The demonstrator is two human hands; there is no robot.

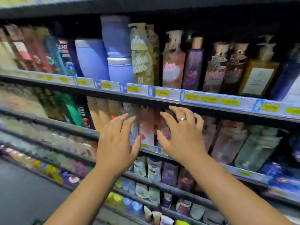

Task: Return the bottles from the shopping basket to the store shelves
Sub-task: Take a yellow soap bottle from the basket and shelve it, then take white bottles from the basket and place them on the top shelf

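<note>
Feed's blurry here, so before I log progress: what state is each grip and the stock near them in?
Left grip: open, fingers spread, holding nothing.
Right grip: open, fingers spread, holding nothing.
Pink-white bottle: upright on the middle shelf, between the grips; contact unclear.
Purple jars: stacked one on another.
Pump bottles: upright on the upper shelf.

Stocked shelves (162,99) — upright bottles (193,65).

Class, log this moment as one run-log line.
left hand: open | right hand: open | both flank shelved pink bottle | holding: nothing
</note>
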